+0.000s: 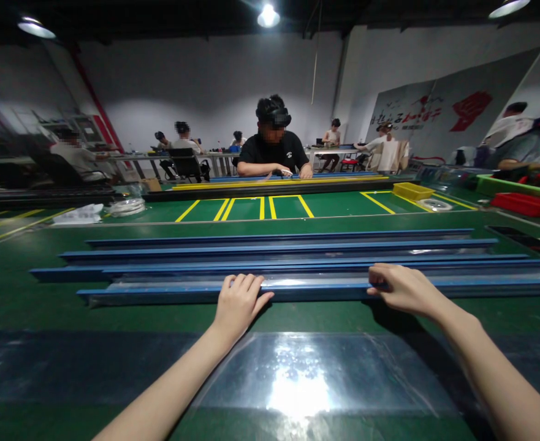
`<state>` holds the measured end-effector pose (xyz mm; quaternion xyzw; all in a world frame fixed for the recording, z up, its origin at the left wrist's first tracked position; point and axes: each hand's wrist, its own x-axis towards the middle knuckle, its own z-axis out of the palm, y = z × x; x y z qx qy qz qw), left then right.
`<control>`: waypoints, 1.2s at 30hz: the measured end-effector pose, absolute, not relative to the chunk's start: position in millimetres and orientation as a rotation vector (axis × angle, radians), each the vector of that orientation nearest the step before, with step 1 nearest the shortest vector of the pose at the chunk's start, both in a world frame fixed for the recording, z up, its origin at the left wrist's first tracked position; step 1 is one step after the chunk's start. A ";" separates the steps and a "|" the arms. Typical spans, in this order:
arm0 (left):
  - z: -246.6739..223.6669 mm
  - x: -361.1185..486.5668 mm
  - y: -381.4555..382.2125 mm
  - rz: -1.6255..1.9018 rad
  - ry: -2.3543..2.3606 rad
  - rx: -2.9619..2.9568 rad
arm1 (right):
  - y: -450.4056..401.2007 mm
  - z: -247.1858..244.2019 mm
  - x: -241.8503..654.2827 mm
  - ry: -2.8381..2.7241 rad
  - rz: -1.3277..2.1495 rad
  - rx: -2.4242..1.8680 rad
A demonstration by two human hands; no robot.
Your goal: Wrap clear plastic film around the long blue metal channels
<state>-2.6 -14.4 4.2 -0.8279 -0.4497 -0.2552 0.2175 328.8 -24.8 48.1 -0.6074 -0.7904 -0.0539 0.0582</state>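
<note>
A long blue channel bar [315,293] with a clear film inside lies crosswise in front of me. My left hand [239,300] is closed over its near wall, fingers inside the channel and thumb along the outer side. Farther right, my right hand [396,286] is curled at the same bar, its thumb and fingers bent around the near edge; the fingertips are partly hidden. Behind it lie several more blue channel bars [279,252], roughly parallel. Nearer to me, a wide strip of clear plastic film [233,373] lies flat and shiny on the green table [30,312].
Across the table a co-worker [272,144] in a black shirt bends over yellow and black bars [279,184]. A yellow tray [412,191] and a red tray [527,204] stand at the right. A white coil [126,207] lies at the left, and a dark phone-like object [524,241] at the right.
</note>
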 end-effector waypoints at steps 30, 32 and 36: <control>2.0 -2.8 -12.0 -0.642 -1.314 -2.270 | -24.3 24.8 282.0 -2.536 -0.169 -1.470; 1.4 -2.8 -11.6 -0.637 -1.318 -2.265 | -24.4 24.7 281.5 -2.534 -0.164 -1.474; 1.0 -2.9 -11.3 -0.639 -1.318 -2.271 | -25.0 24.9 280.6 -2.523 -0.165 -1.476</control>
